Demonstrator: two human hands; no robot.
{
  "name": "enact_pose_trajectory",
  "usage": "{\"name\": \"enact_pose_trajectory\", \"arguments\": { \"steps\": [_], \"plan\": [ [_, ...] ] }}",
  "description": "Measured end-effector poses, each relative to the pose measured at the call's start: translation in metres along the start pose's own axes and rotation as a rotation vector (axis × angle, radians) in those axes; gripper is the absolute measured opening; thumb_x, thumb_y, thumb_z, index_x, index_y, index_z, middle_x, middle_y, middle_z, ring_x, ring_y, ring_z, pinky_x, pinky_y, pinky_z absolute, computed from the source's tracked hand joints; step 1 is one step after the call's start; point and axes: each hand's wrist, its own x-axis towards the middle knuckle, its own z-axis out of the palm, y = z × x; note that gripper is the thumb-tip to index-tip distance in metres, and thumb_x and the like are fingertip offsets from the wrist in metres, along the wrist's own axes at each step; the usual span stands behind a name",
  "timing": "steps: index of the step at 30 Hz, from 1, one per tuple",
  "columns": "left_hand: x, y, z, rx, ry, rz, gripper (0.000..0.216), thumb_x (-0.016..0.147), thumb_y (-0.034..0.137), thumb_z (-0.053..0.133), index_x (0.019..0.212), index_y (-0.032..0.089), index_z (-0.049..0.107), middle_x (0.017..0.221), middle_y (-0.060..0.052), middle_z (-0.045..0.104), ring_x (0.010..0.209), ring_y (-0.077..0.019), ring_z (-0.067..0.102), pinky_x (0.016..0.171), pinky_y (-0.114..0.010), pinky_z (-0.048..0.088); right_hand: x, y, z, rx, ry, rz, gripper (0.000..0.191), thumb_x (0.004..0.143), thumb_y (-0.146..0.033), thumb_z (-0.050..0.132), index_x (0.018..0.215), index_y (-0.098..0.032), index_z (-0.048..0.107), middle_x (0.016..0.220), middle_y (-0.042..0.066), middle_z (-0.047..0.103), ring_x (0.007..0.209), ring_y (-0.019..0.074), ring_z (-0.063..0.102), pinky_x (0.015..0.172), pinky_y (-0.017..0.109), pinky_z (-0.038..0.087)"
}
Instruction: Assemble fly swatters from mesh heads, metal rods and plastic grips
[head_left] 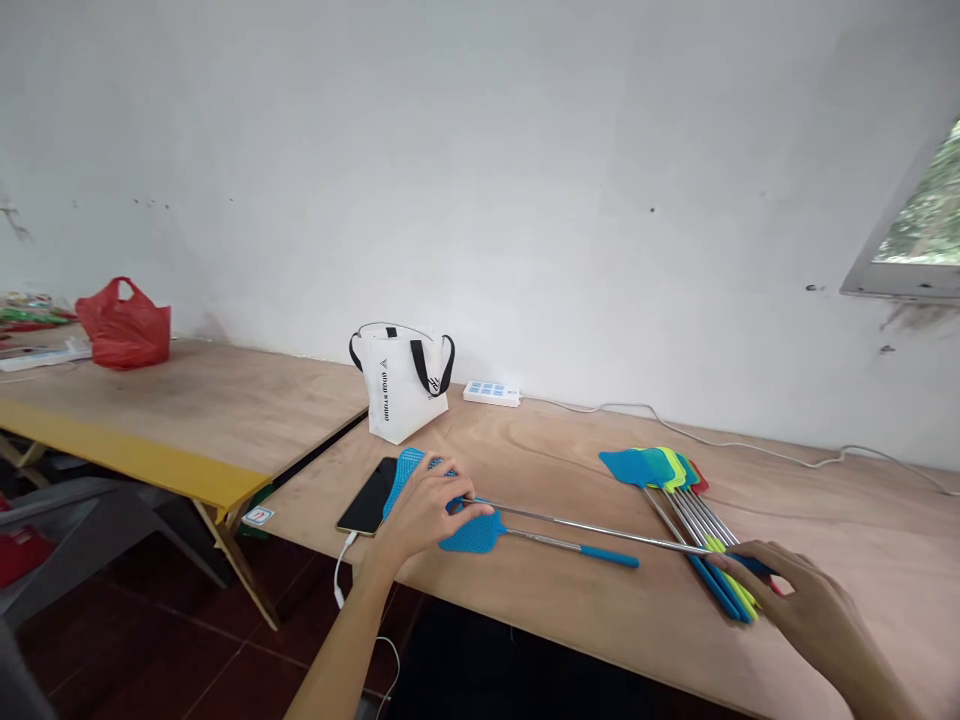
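A blue fly swatter [406, 466] with a long metal rod is stretched between my two hands above the table. My left hand [429, 505] pinches it where the rod meets the mesh head, and partly covers that head. Around its blue handle my right hand [795, 590] is closed at the other end. Below the rod a second blue fly swatter [611, 556] with a shorter rod lies flat on the wood. Beside and partly under my right hand rests a fanned stack of fly swatters [637, 466] in blue, yellow-green and red, handles toward me.
A phone [367, 497] on a white cable lies left of my left hand. Behind it stand a white bag [397, 395] with black handles and a power strip [491, 393] by the wall. A red plastic bag [127, 330] sits on another table [247, 400] at left.
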Motion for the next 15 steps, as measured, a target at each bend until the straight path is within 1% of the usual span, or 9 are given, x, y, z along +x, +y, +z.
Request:
{"name": "enact_pose_trajectory", "arguments": {
  "steps": [3,6,9,11,15],
  "plan": [
    [0.000,0.001,-0.005,0.022,0.020,0.006,0.043,0.099,0.053,0.061,0.070,0.020,0.061,0.071,0.002,0.065,0.078,-0.0172,0.061,0.093,-0.040,0.037,-0.001,-0.001,0.001,-0.025,0.011,0.012,0.056,0.086,-0.080,0.046,0.089,-0.033,0.076,0.098,0.002,0.078,0.086,0.0275,0.070,0.069,0.038,0.055],
    [0.000,0.003,-0.005,0.056,0.049,0.015,0.043,0.100,0.052,0.060,0.071,0.021,0.062,0.070,0.002,0.065,0.079,-0.0177,0.060,0.092,-0.040,0.036,-0.004,0.000,0.000,-0.059,0.037,-0.022,0.055,0.087,-0.079,0.044,0.094,-0.036,0.078,0.104,0.002,0.078,0.086,0.0281,0.071,0.069,0.040,0.056],
    [0.001,0.005,-0.006,0.063,0.067,0.036,0.040,0.101,0.047,0.060,0.070,0.021,0.062,0.067,0.003,0.065,0.078,-0.0177,0.060,0.092,-0.040,0.035,-0.006,0.002,-0.004,-0.082,0.060,-0.075,0.055,0.089,-0.077,0.042,0.097,-0.037,0.080,0.106,0.003,0.078,0.083,0.0264,0.071,0.066,0.038,0.056],
    [0.002,0.007,-0.007,0.067,0.068,0.043,0.040,0.101,0.043,0.061,0.068,0.021,0.060,0.063,0.004,0.063,0.077,-0.0173,0.060,0.090,-0.040,0.035,-0.006,0.002,-0.006,-0.092,0.065,-0.098,0.055,0.091,-0.076,0.041,0.098,-0.037,0.080,0.107,0.003,0.078,0.080,0.0249,0.071,0.064,0.036,0.056],
    [0.004,0.011,-0.014,0.081,0.080,0.047,0.041,0.101,0.036,0.062,0.063,0.020,0.054,0.058,0.005,0.058,0.074,-0.0167,0.060,0.090,-0.039,0.036,-0.006,-0.008,-0.009,-0.099,0.069,-0.132,0.055,0.093,-0.074,0.040,0.097,-0.037,0.079,0.104,0.002,0.079,0.076,0.0225,0.071,0.061,0.033,0.055]
  ]
}}
